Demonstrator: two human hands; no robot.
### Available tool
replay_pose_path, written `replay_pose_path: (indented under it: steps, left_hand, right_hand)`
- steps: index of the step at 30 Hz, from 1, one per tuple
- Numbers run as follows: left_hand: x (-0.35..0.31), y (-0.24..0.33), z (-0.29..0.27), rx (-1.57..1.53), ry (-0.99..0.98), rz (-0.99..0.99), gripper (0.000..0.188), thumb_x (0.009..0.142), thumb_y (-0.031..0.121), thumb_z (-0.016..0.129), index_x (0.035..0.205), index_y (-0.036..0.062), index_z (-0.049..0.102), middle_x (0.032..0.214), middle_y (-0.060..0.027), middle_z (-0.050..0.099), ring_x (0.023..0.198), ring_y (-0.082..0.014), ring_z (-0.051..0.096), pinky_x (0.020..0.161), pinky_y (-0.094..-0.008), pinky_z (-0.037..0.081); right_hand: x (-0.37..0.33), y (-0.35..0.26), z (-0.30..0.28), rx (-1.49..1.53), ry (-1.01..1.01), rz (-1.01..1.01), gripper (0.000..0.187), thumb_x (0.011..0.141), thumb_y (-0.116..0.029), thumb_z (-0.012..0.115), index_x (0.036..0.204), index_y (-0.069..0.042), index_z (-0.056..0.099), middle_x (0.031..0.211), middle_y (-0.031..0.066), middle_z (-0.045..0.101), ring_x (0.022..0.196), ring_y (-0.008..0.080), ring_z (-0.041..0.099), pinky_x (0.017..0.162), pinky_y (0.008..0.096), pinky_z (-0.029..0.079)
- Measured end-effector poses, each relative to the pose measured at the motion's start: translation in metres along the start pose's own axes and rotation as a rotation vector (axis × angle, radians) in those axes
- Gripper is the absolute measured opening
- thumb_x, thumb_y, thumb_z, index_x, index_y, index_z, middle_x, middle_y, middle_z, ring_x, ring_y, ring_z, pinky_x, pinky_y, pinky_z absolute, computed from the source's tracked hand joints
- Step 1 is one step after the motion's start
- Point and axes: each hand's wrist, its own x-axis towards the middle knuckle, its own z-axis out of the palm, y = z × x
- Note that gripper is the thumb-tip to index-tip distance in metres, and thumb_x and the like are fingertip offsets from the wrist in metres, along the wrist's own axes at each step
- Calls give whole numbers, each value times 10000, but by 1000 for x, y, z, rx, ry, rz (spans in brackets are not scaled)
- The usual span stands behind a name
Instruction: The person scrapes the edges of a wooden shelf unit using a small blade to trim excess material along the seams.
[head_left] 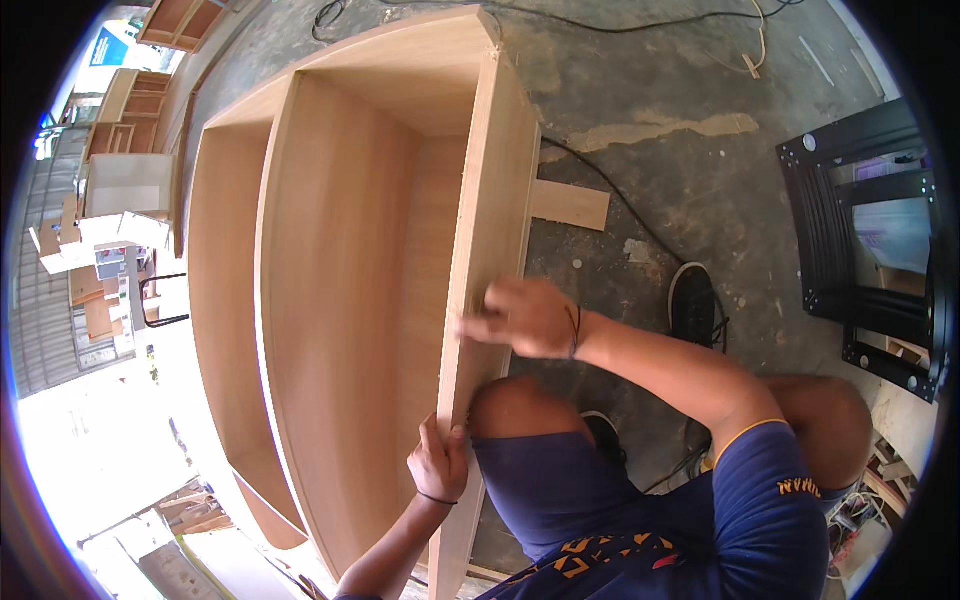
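Observation:
A large pale-wood cabinet (340, 230) with open compartments stands in front of me, its near side panel running beside my knee. My left hand (440, 465) is closed around the front edge of that panel, low in the picture, with the thumb on the near side. Farther up the same edge is my right hand (530, 315), its curled fingers blurred by motion. Something dark shows between those fingers and the wood, too smeared to name. Whether the right fingertips touch the edge is hard to make out.
A short wooden board (570, 204) lies on the concrete floor (660, 75) beyond the cabinet. A black cable (620, 190) runs past my shoe (692, 300). Black frames (850, 220) stand at the right, wood scraps (890, 470) at the lower right, and other wooden cabinets (130, 110) at the far left.

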Motion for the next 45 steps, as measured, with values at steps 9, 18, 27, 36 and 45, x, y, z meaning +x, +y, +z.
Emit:
replay_pose_path:
  steps: [9,18,27,36,45]
  left_hand:
    - [5,5,0,-32,-45,-11,375,968,252,529,1205,-36,489,654,-204,607,572,-395,629,512,-456,485]
    - [-1,-5,-2,-24,4,23,395,957,267,554,1182,-53,501,644,-221,602,572,-410,625,511,-466,484]
    - [1,-4,-4,-47,28,42,383,905,232,614,1178,-20,522,688,-227,624,591,-421,625,521,-470,486]
    - [-5,-8,0,-39,1,53,382,907,227,611,1188,-15,520,793,-248,647,660,-433,638,570,-491,501]
    - [-5,-8,-4,-55,206,181,335,861,188,670,1124,4,572,843,-215,668,706,-390,666,587,-431,532]
  right_hand:
    - [55,123,-47,-417,507,405,454,820,9,571,1240,-160,605,805,103,577,694,319,586,607,408,487]
    - [32,19,-28,-287,162,81,446,840,-45,607,1247,-224,617,739,91,550,630,275,564,568,395,485]
    - [54,14,-20,-481,15,280,415,851,-79,575,1241,-216,610,828,115,555,792,284,609,598,395,523]
    - [41,-46,-64,-252,-227,246,271,820,-63,603,1081,-125,645,869,77,587,772,249,617,624,372,525]
    - [51,14,-115,-309,58,558,256,806,9,560,1044,-39,639,926,170,630,867,359,626,752,449,505]
